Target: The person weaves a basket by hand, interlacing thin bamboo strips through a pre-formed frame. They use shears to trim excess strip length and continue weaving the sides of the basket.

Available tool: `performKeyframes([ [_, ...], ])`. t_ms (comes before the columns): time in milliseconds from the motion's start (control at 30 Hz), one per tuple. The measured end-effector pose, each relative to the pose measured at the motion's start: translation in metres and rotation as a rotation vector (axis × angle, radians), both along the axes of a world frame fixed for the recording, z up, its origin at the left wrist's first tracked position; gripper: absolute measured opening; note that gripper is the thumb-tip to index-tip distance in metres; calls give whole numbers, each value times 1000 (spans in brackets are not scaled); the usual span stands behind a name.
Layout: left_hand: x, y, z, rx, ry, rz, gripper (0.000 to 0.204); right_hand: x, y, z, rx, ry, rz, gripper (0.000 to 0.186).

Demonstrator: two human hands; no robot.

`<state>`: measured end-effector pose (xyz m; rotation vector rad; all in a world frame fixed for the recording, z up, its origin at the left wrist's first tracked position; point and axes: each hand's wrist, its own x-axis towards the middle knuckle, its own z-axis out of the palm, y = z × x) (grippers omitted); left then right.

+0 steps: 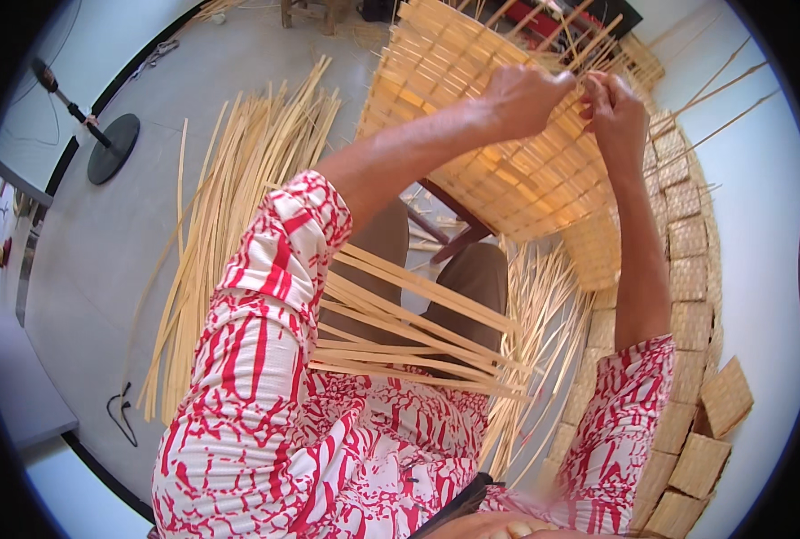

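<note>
A large woven panel or basket side (436,63) of pale bamboo-like strips stands tilted before me, loose strip ends sticking out at its far and right edges. My left hand (527,101) is closed at its upper right edge, fingers curled over a strip there. Close beside it, my right hand (615,112) pinches a thin bamboo strip (583,79) between thumb and fingers. The hands almost touch, and the exact grip of the left fingers is partly hidden. Across my lap lie several flat loose strips (418,328).
A long heap of strips (238,198) covers the floor at left, with finer strips (539,332) right of my knees. Stacked small woven boxes (687,278) line the right wall. A dark wooden support (458,235) is under the panel. A round-based black stand (113,148) is far left.
</note>
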<state>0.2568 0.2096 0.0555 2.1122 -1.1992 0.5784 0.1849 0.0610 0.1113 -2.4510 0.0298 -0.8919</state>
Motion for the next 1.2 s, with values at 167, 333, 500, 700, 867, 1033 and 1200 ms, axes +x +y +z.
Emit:
performKeyframes([
  [167,-13,36,-32,-238,-100,-133,30,-23,13,0,128,-34,2,39],
  [333,9,93,-79,-136,-157,-13,16,-64,11,-35,75,-152,68,33],
  [500,50,129,-28,-303,-30,249,17,-65,-4,-45,293,-91,6,18],
  [700,69,118,15,-49,-93,370,45,-103,-114,-49,422,-370,-307,30],
  [867,90,118,39,106,39,351,14,-99,-100,-63,786,-91,-74,43],
  [1033,107,112,50,401,-48,323,12,-86,-128,-75,986,-149,130,26],
  [1200,104,118,50,299,4,200,18,-82,-121,-79,1008,-197,178,17],
])
